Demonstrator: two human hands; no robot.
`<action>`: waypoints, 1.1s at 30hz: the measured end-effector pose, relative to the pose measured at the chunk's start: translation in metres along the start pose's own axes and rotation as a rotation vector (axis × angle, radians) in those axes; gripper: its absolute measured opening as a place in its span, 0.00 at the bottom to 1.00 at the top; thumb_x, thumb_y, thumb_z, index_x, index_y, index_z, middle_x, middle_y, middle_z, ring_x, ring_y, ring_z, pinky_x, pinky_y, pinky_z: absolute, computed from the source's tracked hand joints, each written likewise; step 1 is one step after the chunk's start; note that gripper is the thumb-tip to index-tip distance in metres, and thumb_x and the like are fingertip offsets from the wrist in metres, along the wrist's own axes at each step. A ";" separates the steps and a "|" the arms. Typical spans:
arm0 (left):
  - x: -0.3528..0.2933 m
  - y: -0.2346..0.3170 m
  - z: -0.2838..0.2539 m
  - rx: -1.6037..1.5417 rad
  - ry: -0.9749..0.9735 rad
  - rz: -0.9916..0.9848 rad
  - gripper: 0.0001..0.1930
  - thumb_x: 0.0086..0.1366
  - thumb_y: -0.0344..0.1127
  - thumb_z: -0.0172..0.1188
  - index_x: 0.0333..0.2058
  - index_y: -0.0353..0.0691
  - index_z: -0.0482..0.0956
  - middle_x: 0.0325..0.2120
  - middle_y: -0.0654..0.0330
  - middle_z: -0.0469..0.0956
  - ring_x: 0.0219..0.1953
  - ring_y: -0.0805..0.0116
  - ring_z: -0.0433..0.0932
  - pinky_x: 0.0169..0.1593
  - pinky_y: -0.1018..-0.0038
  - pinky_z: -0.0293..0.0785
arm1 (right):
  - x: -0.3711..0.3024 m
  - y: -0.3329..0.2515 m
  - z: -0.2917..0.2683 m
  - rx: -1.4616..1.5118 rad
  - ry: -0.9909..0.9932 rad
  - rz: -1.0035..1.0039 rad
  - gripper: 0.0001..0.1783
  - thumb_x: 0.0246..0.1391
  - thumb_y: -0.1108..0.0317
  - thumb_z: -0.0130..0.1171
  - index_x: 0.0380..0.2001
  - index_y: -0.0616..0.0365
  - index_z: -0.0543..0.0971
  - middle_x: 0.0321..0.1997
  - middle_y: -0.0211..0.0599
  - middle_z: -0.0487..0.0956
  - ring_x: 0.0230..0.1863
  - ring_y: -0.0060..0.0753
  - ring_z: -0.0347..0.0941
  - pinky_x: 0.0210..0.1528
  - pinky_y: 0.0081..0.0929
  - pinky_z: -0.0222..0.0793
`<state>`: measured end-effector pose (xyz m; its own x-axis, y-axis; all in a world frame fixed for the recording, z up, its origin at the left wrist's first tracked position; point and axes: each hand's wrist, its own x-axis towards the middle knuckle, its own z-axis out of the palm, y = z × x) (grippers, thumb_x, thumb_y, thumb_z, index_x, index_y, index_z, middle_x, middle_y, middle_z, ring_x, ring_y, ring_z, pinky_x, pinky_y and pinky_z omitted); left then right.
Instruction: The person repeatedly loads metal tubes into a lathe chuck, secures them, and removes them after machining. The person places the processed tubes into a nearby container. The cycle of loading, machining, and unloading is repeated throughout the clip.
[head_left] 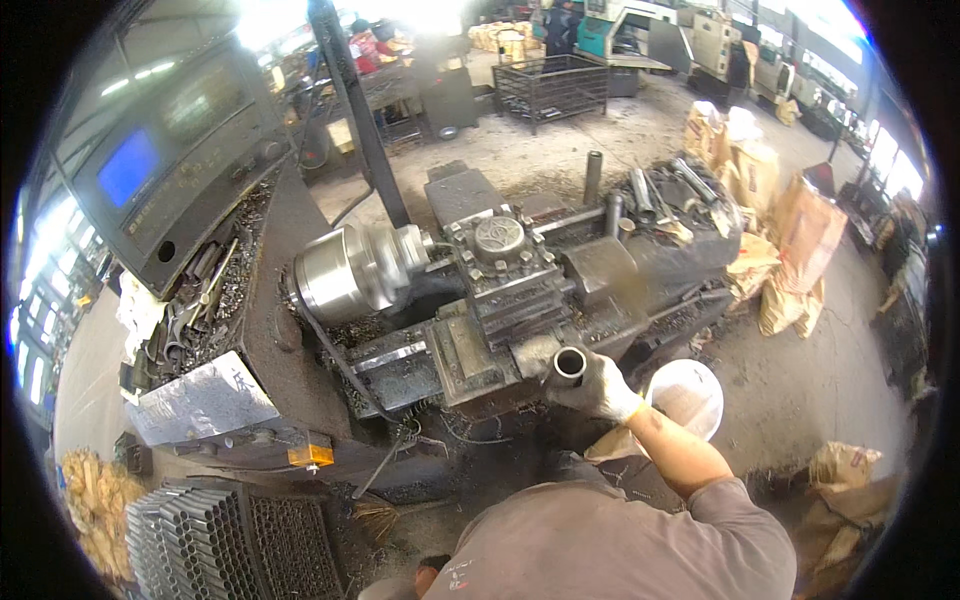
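Note:
My right hand (pixel 598 388), in a pale work glove, is closed around a short metal tube (pixel 570 364) whose open end faces up. It is at the front of the lathe's carriage, close beside the square tool post (pixel 500 238). To the left of the tool post is the lathe chuck (pixel 338 274), with blurred, bright metal at its right side that looks to be turning. A bit of skin at the lower edge may belong to my left arm, but my left hand does not show.
Stacked metal tubes (pixel 190 540) fill the lower left. A white bucket (pixel 690 395) stands right of my forearm. Tools and a few tubes lie on the tailstock end (pixel 690 250). Paper sacks (pixel 800 240) stand at the right; a control panel (pixel 170 150) rises at the left.

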<state>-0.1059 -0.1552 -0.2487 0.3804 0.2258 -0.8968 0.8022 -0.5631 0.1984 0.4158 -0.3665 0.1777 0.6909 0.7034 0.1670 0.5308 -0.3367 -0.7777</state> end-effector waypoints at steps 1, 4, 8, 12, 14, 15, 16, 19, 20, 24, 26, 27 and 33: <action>-0.003 0.007 0.004 -0.040 0.000 -0.029 0.20 0.73 0.45 0.54 0.52 0.39 0.86 0.51 0.43 0.85 0.55 0.40 0.83 0.55 0.51 0.79 | 0.021 0.008 0.002 0.034 0.010 -0.041 0.27 0.46 0.57 0.78 0.48 0.53 0.82 0.42 0.49 0.87 0.45 0.54 0.86 0.46 0.42 0.82; -0.002 0.038 -0.002 -0.150 0.041 -0.093 0.20 0.72 0.45 0.55 0.52 0.39 0.85 0.50 0.42 0.85 0.54 0.40 0.83 0.55 0.51 0.79 | 0.067 0.028 0.008 0.042 0.029 -0.147 0.25 0.48 0.57 0.76 0.47 0.55 0.82 0.40 0.50 0.87 0.42 0.57 0.86 0.43 0.46 0.83; 0.003 0.096 -0.047 -0.282 0.201 -0.098 0.20 0.72 0.45 0.56 0.52 0.39 0.85 0.49 0.40 0.85 0.53 0.39 0.83 0.55 0.51 0.78 | 0.092 0.043 -0.002 -0.073 -0.120 -0.133 0.31 0.46 0.56 0.80 0.52 0.56 0.81 0.42 0.50 0.88 0.44 0.57 0.87 0.45 0.45 0.85; -0.011 0.167 -0.141 -0.483 0.601 -0.026 0.20 0.72 0.45 0.56 0.53 0.39 0.84 0.47 0.39 0.85 0.52 0.38 0.83 0.54 0.51 0.78 | 0.150 0.082 -0.069 -0.019 -0.614 -0.307 0.31 0.51 0.51 0.78 0.53 0.58 0.83 0.46 0.51 0.87 0.45 0.48 0.88 0.49 0.44 0.83; -0.028 0.199 -0.187 -0.485 0.823 0.077 0.20 0.71 0.44 0.57 0.53 0.38 0.83 0.47 0.38 0.85 0.52 0.38 0.83 0.54 0.51 0.78 | 0.201 0.111 -0.103 0.118 -0.579 -0.351 0.23 0.57 0.56 0.73 0.51 0.57 0.85 0.48 0.48 0.87 0.45 0.42 0.87 0.49 0.40 0.83; -0.037 0.212 -0.204 -0.572 0.847 0.067 0.20 0.71 0.44 0.57 0.53 0.38 0.83 0.47 0.38 0.85 0.52 0.37 0.83 0.54 0.51 0.77 | 0.233 0.126 -0.111 0.326 -0.527 -0.198 0.20 0.59 0.58 0.71 0.50 0.57 0.85 0.49 0.45 0.87 0.46 0.39 0.87 0.50 0.37 0.83; -0.043 0.223 -0.217 -0.579 0.889 0.090 0.20 0.71 0.44 0.57 0.54 0.38 0.83 0.46 0.37 0.85 0.51 0.37 0.83 0.54 0.51 0.77 | 0.265 0.141 -0.113 0.517 -0.463 -0.114 0.18 0.61 0.59 0.69 0.50 0.57 0.85 0.49 0.42 0.88 0.46 0.37 0.86 0.50 0.35 0.83; -0.042 0.232 -0.226 -0.591 0.853 0.086 0.19 0.71 0.45 0.57 0.52 0.39 0.84 0.46 0.38 0.85 0.51 0.37 0.83 0.54 0.51 0.77 | 0.361 0.172 -0.076 0.888 -0.522 -0.058 0.15 0.65 0.60 0.65 0.50 0.56 0.84 0.50 0.40 0.87 0.50 0.36 0.85 0.53 0.33 0.83; -0.037 0.227 -0.219 -0.508 0.854 0.069 0.19 0.71 0.46 0.57 0.52 0.40 0.84 0.46 0.39 0.85 0.51 0.38 0.83 0.53 0.51 0.78 | 0.381 0.178 -0.054 1.021 -0.631 -0.114 0.16 0.66 0.59 0.64 0.50 0.57 0.84 0.52 0.41 0.87 0.51 0.38 0.85 0.55 0.33 0.83; -0.005 0.178 -0.156 -0.481 0.477 -0.103 0.19 0.71 0.47 0.56 0.49 0.42 0.86 0.46 0.42 0.85 0.50 0.38 0.83 0.52 0.50 0.78 | 0.452 0.161 0.053 -0.184 -0.662 -0.523 0.15 0.70 0.62 0.58 0.52 0.56 0.85 0.56 0.42 0.86 0.56 0.36 0.81 0.60 0.33 0.77; 0.001 0.148 -0.115 -0.424 0.274 -0.165 0.18 0.71 0.48 0.55 0.47 0.44 0.86 0.46 0.43 0.85 0.50 0.39 0.83 0.51 0.50 0.78 | 0.486 0.148 0.070 -0.577 -0.513 -0.579 0.13 0.65 0.63 0.58 0.46 0.55 0.87 0.50 0.44 0.86 0.50 0.40 0.82 0.54 0.37 0.77; 0.000 0.135 -0.097 -0.394 0.150 -0.187 0.18 0.71 0.49 0.55 0.47 0.44 0.87 0.46 0.44 0.85 0.50 0.39 0.83 0.51 0.49 0.78 | 0.504 0.144 0.063 -0.724 -0.473 -0.481 0.12 0.60 0.63 0.60 0.40 0.54 0.89 0.43 0.46 0.87 0.42 0.46 0.84 0.47 0.41 0.79; -0.047 0.123 -0.078 -1.366 0.714 -0.378 0.24 0.75 0.53 0.54 0.56 0.40 0.78 0.52 0.43 0.83 0.53 0.40 0.81 0.57 0.51 0.76 | 0.571 0.152 0.019 -0.701 -0.077 -0.362 0.09 0.47 0.64 0.62 0.25 0.58 0.86 0.31 0.57 0.85 0.34 0.64 0.82 0.36 0.53 0.78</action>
<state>0.0110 -0.1734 -0.1513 -0.1151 0.7139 -0.6907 0.5389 0.6290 0.5604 0.8821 -0.0042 0.1432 0.3941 0.8773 0.2740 0.9191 -0.3765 -0.1164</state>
